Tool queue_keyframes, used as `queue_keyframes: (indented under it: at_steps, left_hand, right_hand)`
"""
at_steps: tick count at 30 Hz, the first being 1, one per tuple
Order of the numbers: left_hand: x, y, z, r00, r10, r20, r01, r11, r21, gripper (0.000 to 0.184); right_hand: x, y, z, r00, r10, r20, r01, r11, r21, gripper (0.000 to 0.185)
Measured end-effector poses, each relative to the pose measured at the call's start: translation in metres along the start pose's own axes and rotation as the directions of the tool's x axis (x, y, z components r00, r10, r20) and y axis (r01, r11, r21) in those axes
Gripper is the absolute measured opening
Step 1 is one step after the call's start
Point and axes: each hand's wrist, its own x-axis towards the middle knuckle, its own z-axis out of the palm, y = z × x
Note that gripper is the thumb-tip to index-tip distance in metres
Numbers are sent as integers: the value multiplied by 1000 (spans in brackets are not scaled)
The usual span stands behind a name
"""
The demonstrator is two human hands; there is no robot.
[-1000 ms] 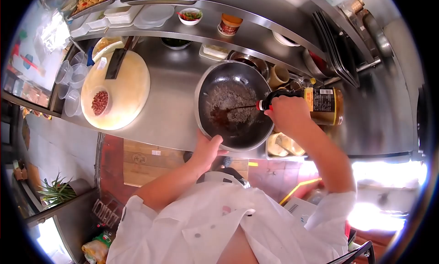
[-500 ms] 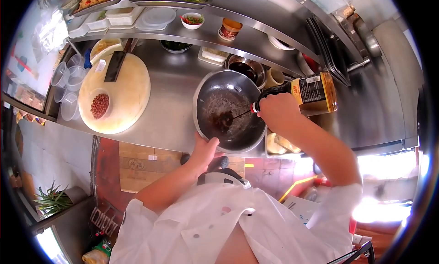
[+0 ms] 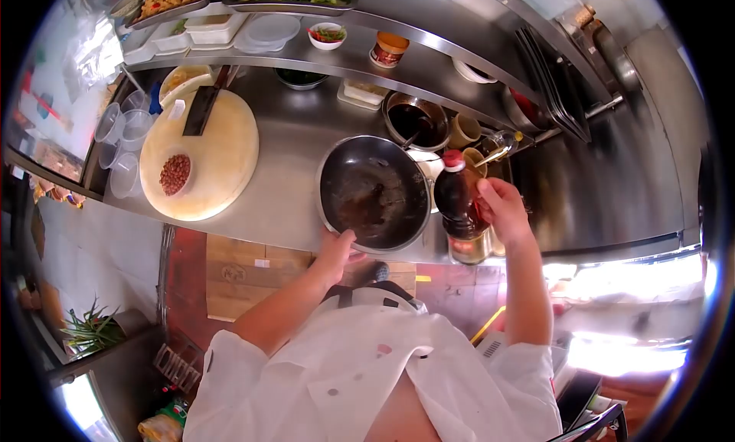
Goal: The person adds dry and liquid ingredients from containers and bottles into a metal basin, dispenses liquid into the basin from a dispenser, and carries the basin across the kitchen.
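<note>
My left hand point(image 3: 337, 257) grips the near rim of a dark metal mixing bowl point(image 3: 343, 174), thumb over the edge. A dark brown liquid and a whitish residue lie in the bottom of the bowl. At the right of the bowl, my right hand point(image 3: 505, 206) is closed around the handle side of a soy sauce bottle point(image 3: 457, 201). The bottle is upright, its red top towards me, and dark sauce shows through it. Behind the bowl stands a metal pot point(image 3: 439, 136) of dark sauce with a utensil leaning in it.
A round cutting board point(image 3: 230, 163) at the left carries a cleaver point(image 3: 200, 109) and a small bowl of peanuts point(image 3: 175, 174). Plastic cups point(image 3: 125, 174) stand beside it. A steel shelf point(image 3: 306, 59) with containers runs across the back. Stacked dark trays point(image 3: 553, 82) lean at the right.
The soy sauce bottle has gone from tilted and pouring over the bowl to upright at its right. The stream has stopped. My left hand still holds the bowl.
</note>
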Motion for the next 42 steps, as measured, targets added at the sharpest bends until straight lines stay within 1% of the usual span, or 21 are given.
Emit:
queue_keyframes:
  at_steps: [2,5,6,9,10,13,14,15,18,20,24,27,28,31,32,34,37,39,40,41,42]
  left_hand:
    - [11,-9,-8,999,-4,37,5,1000,-28,56]
    - [32,-30,-15,999,-10,50,15,994,-108,49]
    - [27,-22,-3,1000,-19,19,21,994,-112,37]
    - [39,-22,1,995,-91,43,100,943,-316,22]
    - [43,-27,3,997,-72,7,69,915,-399,16]
    - [35,-54,7,947,-105,-303,-43,895,-444,20]
    - [27,-59,14,947,-113,-299,-34,895,-444,20]
    - [15,-62,24,948,-129,-292,-15,896,-443,19]
    - [13,-52,51,994,-72,-86,27,900,-435,39]
    - [64,-55,20,976,-5,-217,-105,865,-490,42]
    - [31,-57,43,901,90,-425,-301,834,-462,42]
    - [-7,-52,69,964,22,-266,-146,878,-456,39]
    - [-11,-44,90,958,75,-278,-191,890,-415,36]
    - [30,-58,32,877,161,-453,-400,767,-502,40]
    - [27,-64,22,882,201,-426,-409,775,-482,44]
    - [4,-65,24,919,76,-388,-279,820,-500,49]
    - [0,-65,14,917,52,-396,-245,857,-453,50]
    - [16,-53,16,901,52,-431,-292,807,-513,48]
    - [38,-54,-3,814,-9,-580,-344,798,-495,38]
    - [50,-63,-23,855,189,-483,-340,908,-245,34]
    - [58,-73,-37,873,352,-337,-361,932,35,31]
  right_hand:
    - [-15,22,-14,994,-97,-52,106,971,216,35]
    - [-34,49,-38,952,-200,-233,300,772,561,35]
    - [-39,48,-46,941,-167,-294,325,686,651,36]
    - [-55,13,-58,880,-343,-328,469,529,707,36]
    - [-57,7,-73,856,-416,-308,497,492,715,35]
    - [-63,-12,-122,807,-443,-391,561,368,741,32]
    - [-60,-14,-144,765,-537,-356,581,336,741,30]
    - [-58,-15,-164,748,-531,-398,619,341,707,29]
    - [-40,-12,-232,678,-553,-484,724,390,569,25]
    - [-25,-4,-270,668,-562,-487,743,462,485,25]
    - [17,27,-324,665,-478,-574,742,506,439,23]
    - [62,62,-353,678,-416,-606,723,531,443,23]
    - [80,74,-361,699,-416,-582,709,513,485,24]
    - [120,109,-372,758,-315,-571,639,534,554,26]
    - [135,121,-375,763,-281,-582,631,517,579,26]
    - [160,143,-377,779,-225,-585,601,531,597,25]
    - [201,177,-374,793,-130,-595,548,578,604,25]
    - [224,197,-374,793,-57,-607,497,638,589,27]
    - [239,209,-373,794,3,-608,475,621,623,28]
    - [251,220,-372,794,54,-605,459,600,655,30]
    - [267,243,-374,795,28,-606,465,613,639,32]
